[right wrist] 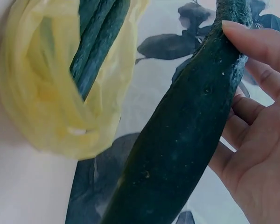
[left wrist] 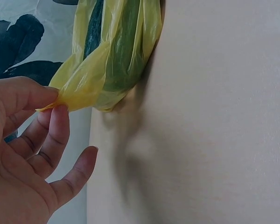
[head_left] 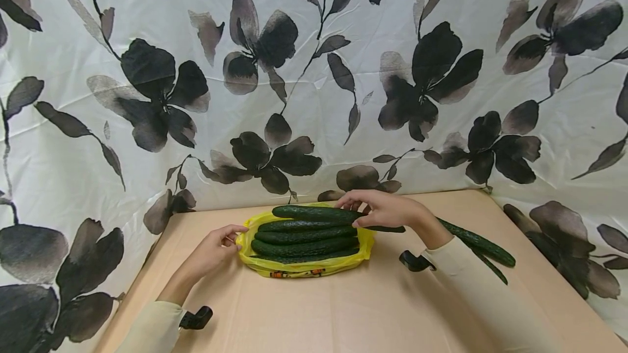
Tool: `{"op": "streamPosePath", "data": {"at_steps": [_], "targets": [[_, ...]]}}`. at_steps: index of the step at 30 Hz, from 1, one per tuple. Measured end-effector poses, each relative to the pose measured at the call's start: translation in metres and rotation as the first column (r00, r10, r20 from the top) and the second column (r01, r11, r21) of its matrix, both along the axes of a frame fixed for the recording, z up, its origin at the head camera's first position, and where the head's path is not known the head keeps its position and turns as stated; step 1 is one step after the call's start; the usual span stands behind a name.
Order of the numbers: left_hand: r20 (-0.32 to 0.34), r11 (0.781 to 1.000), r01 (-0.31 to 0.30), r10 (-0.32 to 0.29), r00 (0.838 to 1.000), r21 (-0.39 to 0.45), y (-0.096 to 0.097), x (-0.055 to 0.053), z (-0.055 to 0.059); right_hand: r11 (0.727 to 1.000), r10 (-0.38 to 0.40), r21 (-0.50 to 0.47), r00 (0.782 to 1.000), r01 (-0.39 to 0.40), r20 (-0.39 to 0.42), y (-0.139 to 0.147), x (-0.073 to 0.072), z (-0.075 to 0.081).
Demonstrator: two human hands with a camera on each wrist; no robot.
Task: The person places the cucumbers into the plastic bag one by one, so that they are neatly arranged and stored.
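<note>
A yellow plastic bag [head_left: 365, 247] lies with its mouth up, several dark green cucumbers [head_left: 306, 248] side by side inside it. At its left end my left hand [head_left: 216, 249] pinches the bag's edge between thumb and fingers; the little finger stands free in the left wrist view, beside the pulled-out yellow plastic [left wrist: 84, 77]. My right hand [head_left: 387, 211] grips a long cucumber [right wrist: 177, 126] with the thumb on one side and fingers on the other. In the head view that cucumber overlaps the back of the bag, above the others.
To the right, beyond my right forearm, more cucumbers [head_left: 485, 244] lie on the beige tabletop [head_left: 314, 315], partly hidden by the arm. A white cloth with dark flowers [head_left: 343, 97] hangs behind the table. Black wrist cameras [head_left: 196, 318] sit by both sleeves.
</note>
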State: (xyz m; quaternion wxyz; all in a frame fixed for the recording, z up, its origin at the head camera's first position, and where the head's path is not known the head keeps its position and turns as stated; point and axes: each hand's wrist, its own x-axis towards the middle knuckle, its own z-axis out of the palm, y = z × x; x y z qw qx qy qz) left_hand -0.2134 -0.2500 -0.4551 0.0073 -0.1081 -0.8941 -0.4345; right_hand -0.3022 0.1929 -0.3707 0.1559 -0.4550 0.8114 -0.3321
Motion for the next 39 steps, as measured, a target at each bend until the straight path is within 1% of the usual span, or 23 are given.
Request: {"op": "streamPosePath", "data": {"at_steps": [4, 9, 13, 19, 21, 24, 27, 33, 37, 39], "targets": [[-0.001, 1.0, 0.001, -0.001, 1.0, 0.002, 0.0, 0.001, 0.0, 0.999, 0.04, -0.008, 0.999, -0.04, 0.006, -0.014, -0.002, 0.001], [0.001, 1.0, 0.004, -0.004, 1.0, 0.005, -0.001, 0.001, 0.0, 0.996, 0.091, -0.011, 0.996, -0.091, 0.011, -0.031, -0.004, -0.004], [0.001, 1.0, 0.011, -0.011, 1.0, 0.006, -0.003, 0.001, -0.001, 0.993, 0.12, -0.001, 0.993, -0.12, 0.018, -0.046, -0.003, -0.009], [0.007, 0.999, 0.022, -0.022, 1.0, 0.023, -0.004, 0.002, 0.002, 0.991, 0.135, 0.007, 0.99, -0.136, 0.045, -0.068, 0.002, -0.012], [0.022, 1.0, 0.017, -0.017, 1.0, 0.015, -0.005, 0.003, 0.003, 0.99, 0.141, 0.007, 0.989, -0.142, 0.052, -0.075, 0.004, -0.012], [0.043, 1.0, -0.006, 0.006, 0.999, -0.001, -0.005, 0.005, 0.005, 0.988, 0.154, 0.002, 0.986, -0.155, 0.059, -0.084, 0.008, -0.012], [0.054, 1.0, -0.026, 0.026, 0.998, -0.009, -0.005, 0.006, 0.005, 0.988, 0.155, -0.002, 0.986, -0.155, 0.064, -0.091, 0.009, -0.015], [0.018, 1.0, -0.007, 0.008, 1.0, -0.004, -0.006, 0.006, 0.002, 0.991, 0.134, 0.005, 0.99, -0.135, 0.051, -0.097, 0.009, -0.028], [-0.023, 1.0, 0.001, -0.001, 1.0, -0.028, -0.006, 0.006, 0.0, 0.989, 0.146, 0.0, 0.988, -0.146, 0.049, -0.1, 0.009, -0.037], [-0.032, 0.999, 0.002, -0.003, 0.999, -0.035, -0.007, 0.006, 0.0, 0.989, 0.144, 0.007, 0.989, -0.144, 0.044, -0.101, 0.009, -0.04]]}}
